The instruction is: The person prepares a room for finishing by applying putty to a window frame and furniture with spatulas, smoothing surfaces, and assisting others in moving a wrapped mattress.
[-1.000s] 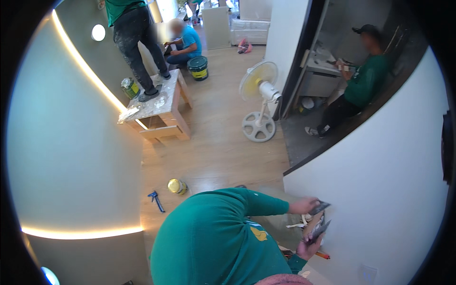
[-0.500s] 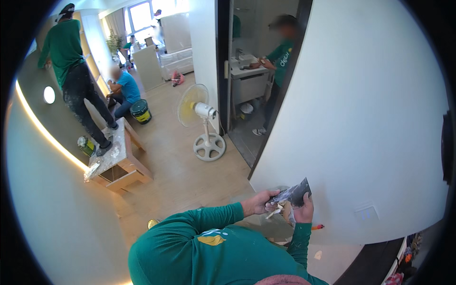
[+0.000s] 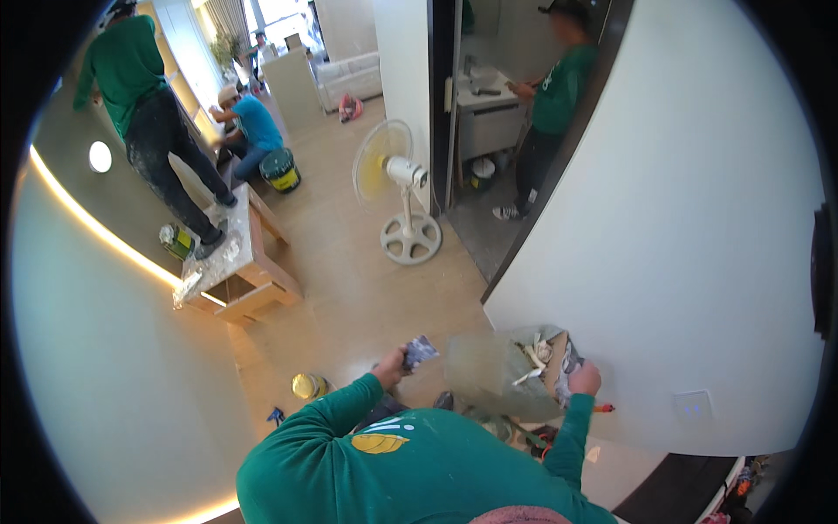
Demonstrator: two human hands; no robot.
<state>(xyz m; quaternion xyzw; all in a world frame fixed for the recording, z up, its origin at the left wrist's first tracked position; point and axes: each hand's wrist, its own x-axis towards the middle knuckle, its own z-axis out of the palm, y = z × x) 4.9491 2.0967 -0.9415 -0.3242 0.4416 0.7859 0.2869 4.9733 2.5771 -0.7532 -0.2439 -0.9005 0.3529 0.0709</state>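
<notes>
My left hand [image 3: 390, 368] is closed around a small, flat rectangular piece [image 3: 421, 352], dark blue-grey with whitish smears. My right hand [image 3: 584, 378] is a closed fist at the right side of a translucent plastic bag [image 3: 489, 371] by the white wall. Inside the bag's mouth are pale scraps [image 3: 539, 353] and a brown cardboard piece [image 3: 558, 362]. A grey, smeared strip [image 3: 572, 356] lies against my right fingers; whether they grip it is hard to make out.
A yellow-lidded can [image 3: 307, 386] stands on the floor at left. Ahead is a standing fan [image 3: 408, 196]. One person stands on a wooden platform [image 3: 234, 271], another crouches near a bucket [image 3: 280, 171], a third stands in the doorway. Red-tipped tool [image 3: 604, 408] near the wall.
My hands, together on a dark smeared sheet before, are now apart. The left has moved left with a smeared piece; the right has moved to the bag's edge. The view has shifted.
</notes>
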